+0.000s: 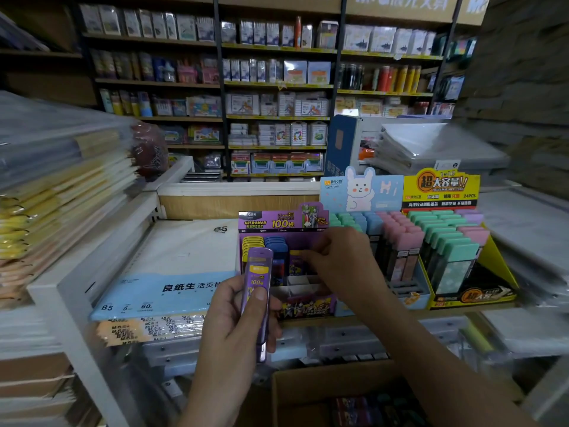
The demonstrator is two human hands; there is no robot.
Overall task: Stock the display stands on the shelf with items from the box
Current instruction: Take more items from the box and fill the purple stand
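Observation:
My left hand (234,322) grips a purple lead-refill case (258,291), held upright in front of the purple display stand (277,224) on the shelf. My right hand (341,260) reaches into that stand, its fingertips on another purple case (295,263) standing in a slot. Yellow and blue cases fill the stand's back-left slots; white dividers show in the front ones. A brown cardboard box (323,383) sits open below the shelf with dark packets inside.
Right of the purple stand are a pale blue rabbit stand (363,192) and a yellow stand (443,188) full of green, pink and blue cases. B5 paper packs (172,272) lie to the left. Stacked notebooks (55,192) rise at far left.

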